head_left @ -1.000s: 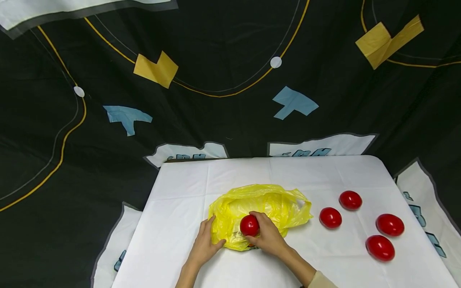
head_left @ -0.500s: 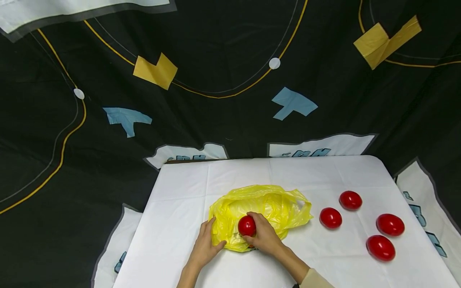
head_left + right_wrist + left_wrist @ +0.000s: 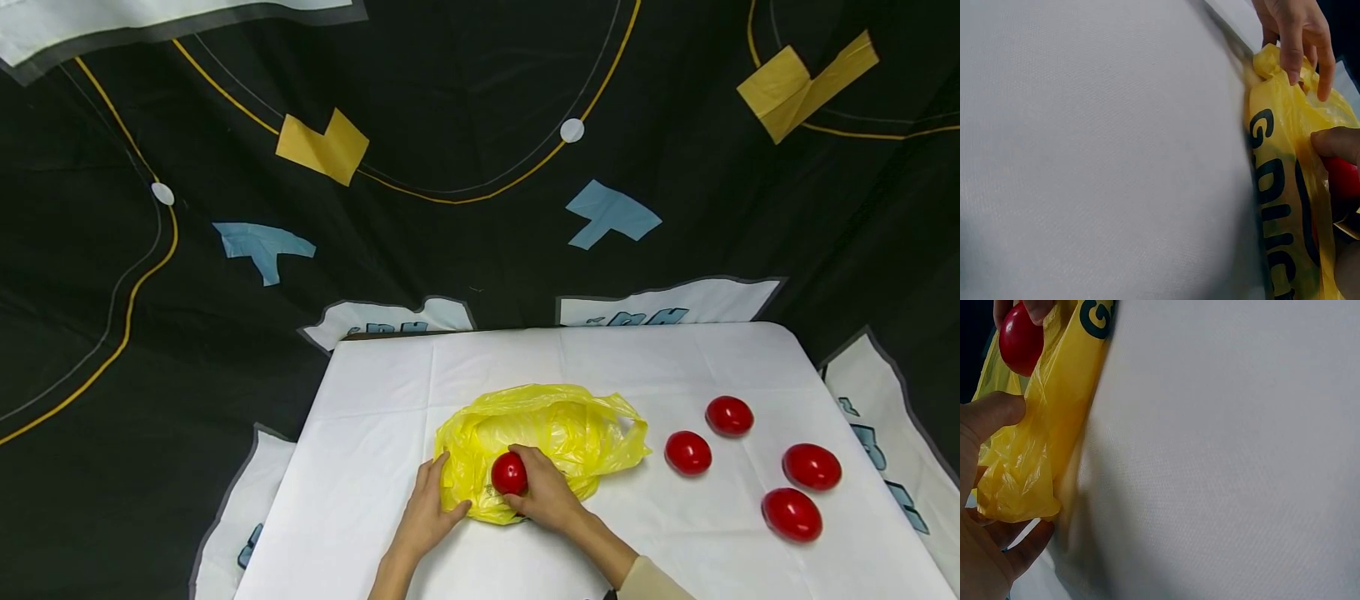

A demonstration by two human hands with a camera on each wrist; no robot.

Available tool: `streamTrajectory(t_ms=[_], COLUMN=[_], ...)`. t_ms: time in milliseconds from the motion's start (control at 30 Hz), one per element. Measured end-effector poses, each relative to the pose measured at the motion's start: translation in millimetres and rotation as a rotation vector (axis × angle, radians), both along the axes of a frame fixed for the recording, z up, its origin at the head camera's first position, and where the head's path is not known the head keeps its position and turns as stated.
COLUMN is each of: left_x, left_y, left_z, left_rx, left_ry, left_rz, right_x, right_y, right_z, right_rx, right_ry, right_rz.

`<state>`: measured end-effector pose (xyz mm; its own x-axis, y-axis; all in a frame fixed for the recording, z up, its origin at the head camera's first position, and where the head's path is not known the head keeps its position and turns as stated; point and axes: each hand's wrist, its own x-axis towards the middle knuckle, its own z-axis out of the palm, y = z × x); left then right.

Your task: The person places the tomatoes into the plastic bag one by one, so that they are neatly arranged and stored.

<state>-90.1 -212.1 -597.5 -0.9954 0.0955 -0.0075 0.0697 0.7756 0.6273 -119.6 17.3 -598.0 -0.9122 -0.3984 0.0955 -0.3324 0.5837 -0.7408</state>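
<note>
A yellow plastic bag (image 3: 558, 429) with dark print lies on its side on the white-covered table, its mouth spread. My left hand (image 3: 426, 510) holds the bag's left end, thumb on the near side and fingers behind, as the left wrist view also shows around the bag (image 3: 1019, 481). My right hand (image 3: 550, 492) grips a glossy red ball (image 3: 508, 473) at the bag's mouth, over its near edge. In the right wrist view the right thumb lies against the ball (image 3: 1342, 178). Part of another red thing shows faintly beneath the right hand; its shape is hidden.
Several more red balls lie on the right of the table: one near the bag (image 3: 688, 453), another behind it (image 3: 730, 416), and two farther right. A black cloth with lines and taped pieces hangs behind the table (image 3: 382, 375).
My right hand, with the red ball in it, has shifted slightly left and inward over the bag. The left hand keeps its place at the bag's left end.
</note>
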Motion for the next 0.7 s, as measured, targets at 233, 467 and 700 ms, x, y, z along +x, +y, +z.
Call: streamTrajectory(t_ms=[233,467,700], left_x=[-0.7,-1.0,-1.5], left_y=[0.0,0.8,0.8], left_z=[0.1,0.8,0.0], left_rx=[0.003,0.001,-0.002], left_ry=[0.002,-0.007,-0.027], left_rz=[-0.003,0.007,0.005], right_x=[0.8,1.0,1.6], right_y=[-3.1,-4.4,-5.9], right_z=[-3.2,-8.2,-10.7], right_rx=[0.024,0.026,0.021], right_ry=[0.002,0.021,0.027], right_rz=[-0.012,-0.017,-0.009])
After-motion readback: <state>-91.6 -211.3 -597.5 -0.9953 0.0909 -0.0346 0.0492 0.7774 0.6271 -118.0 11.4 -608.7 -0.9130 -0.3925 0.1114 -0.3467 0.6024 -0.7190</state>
